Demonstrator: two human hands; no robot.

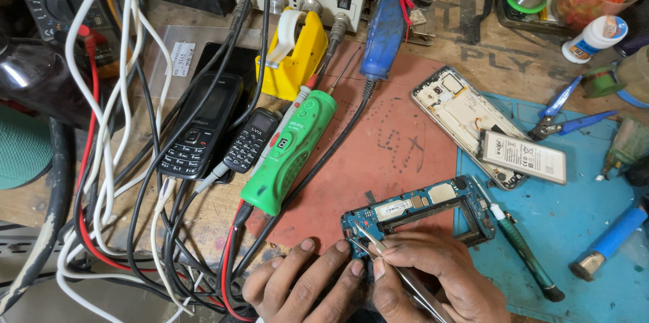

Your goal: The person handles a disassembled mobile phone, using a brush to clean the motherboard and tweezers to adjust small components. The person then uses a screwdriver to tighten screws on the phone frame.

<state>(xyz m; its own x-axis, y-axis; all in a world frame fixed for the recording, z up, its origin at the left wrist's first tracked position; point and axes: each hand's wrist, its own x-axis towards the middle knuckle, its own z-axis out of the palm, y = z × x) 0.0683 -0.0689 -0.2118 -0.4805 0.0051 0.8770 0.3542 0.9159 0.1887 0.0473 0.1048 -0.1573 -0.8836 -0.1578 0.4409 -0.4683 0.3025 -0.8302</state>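
2 hands low at the bench edge: your left hand (pixel 304 282) curls its fingertips against the blue circuit board's (pixel 416 211) near corner, steadying it on the red mat (pixel 378 140). Your right hand (pixel 439 279) pinches metal tweezers (pixel 385 255), tips touching that corner. Opened phone frame (pixel 460 113) and battery (pixel 524 156) lie beyond.

On your worktop (pixel 473 46), the green tester (pixel 287 154) lies tilted on the red mat (pixel 392 140), just beside two keypad phones (pixel 203 127) — a tangle of white, black and red cables (pixel 108 181) runs past them. The opened phone frame (pixel 460 110) straddles the red mat and the blue mat (pixel 574 228), a battery (pixel 522 157) lying across it. Farther back you have a yellow holder (pixel 297 53), a blue glue gun (pixel 389 19) and blue-handled pliers (pixel 568 117) — a green-handled tool (pixel 527 255) lies on the blue mat.
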